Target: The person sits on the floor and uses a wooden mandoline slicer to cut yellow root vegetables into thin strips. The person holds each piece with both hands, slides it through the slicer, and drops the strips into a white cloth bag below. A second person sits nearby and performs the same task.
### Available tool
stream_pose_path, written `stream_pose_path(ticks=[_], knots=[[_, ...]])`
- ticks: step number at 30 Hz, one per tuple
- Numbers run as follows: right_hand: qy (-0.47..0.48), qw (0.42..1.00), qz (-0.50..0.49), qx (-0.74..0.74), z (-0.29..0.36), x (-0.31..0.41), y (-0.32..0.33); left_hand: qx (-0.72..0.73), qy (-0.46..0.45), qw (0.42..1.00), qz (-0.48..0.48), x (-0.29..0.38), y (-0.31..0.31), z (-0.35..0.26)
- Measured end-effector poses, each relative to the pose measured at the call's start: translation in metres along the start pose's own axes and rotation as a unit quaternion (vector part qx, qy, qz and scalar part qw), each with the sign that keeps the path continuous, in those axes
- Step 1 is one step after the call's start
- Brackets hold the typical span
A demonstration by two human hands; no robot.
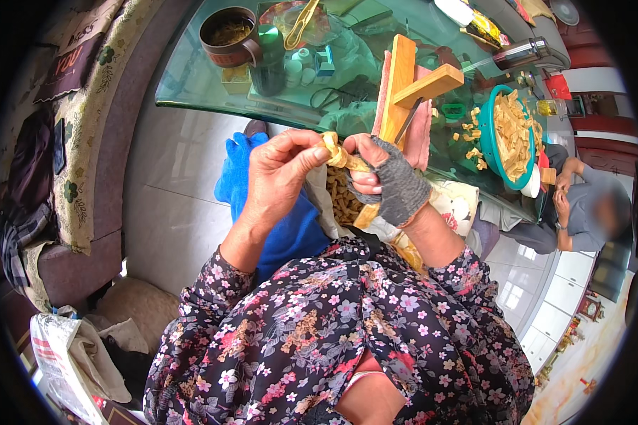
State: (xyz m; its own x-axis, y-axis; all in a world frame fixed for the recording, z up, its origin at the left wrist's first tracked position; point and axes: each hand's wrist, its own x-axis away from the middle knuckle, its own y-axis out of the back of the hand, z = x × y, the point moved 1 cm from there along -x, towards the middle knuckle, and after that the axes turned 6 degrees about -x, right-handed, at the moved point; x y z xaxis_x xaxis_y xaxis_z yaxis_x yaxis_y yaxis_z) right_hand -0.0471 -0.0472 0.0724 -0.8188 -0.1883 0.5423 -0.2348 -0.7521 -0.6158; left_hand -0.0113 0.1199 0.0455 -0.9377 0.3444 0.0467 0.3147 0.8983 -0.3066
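Observation:
My bare left hand (287, 170) pinches one end of a pale yellow strip (336, 151) that is looped into a knot, possibly of dried bean curd skin. The rest of the strip runs into my right hand (391, 183), which wears a grey fingerless glove and has its fingers curled around it. A loose yellowish end (367, 215) hangs below the right fist. Beneath the hands an open sack (345, 196) holds many similar knotted pieces. Just beyond my right hand, a wooden stand with a crosspiece (428, 85) and a dark blade (409, 121) rests on a pink towel (420, 141).
A green glass table (218, 101) carries a mug (227, 37), a dark jar (268, 69) and small bottles. At right stands a teal basin (492, 138) of yellowish pieces, some spilled beside it. A person (579, 212) sits beyond. A sofa (80, 159) lies left.

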Motion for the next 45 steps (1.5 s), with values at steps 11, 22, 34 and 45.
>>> stream_pose_path(ticks=[11, 22, 34, 45], knots=[[0.069, 0.981, -0.023, 0.180, 0.011, 0.017, 0.017, -0.221, -0.097, 0.970, -0.008, -0.004, 0.029, -0.025], [0.079, 0.885, 0.057, 0.456, -0.004, 0.014, 0.020, -0.627, -0.271, 0.703, 0.197, 0.017, -0.011, -0.033], [0.204, 0.923, 0.040, 0.325, -0.014, 0.008, -0.014, -0.617, -0.379, 0.687, 0.062, -0.038, 0.032, -0.016], [0.093, 0.942, 0.019, 0.322, -0.029, -0.015, 0.000, 0.122, 0.161, 0.978, 0.056, -0.002, -0.023, 0.020]])
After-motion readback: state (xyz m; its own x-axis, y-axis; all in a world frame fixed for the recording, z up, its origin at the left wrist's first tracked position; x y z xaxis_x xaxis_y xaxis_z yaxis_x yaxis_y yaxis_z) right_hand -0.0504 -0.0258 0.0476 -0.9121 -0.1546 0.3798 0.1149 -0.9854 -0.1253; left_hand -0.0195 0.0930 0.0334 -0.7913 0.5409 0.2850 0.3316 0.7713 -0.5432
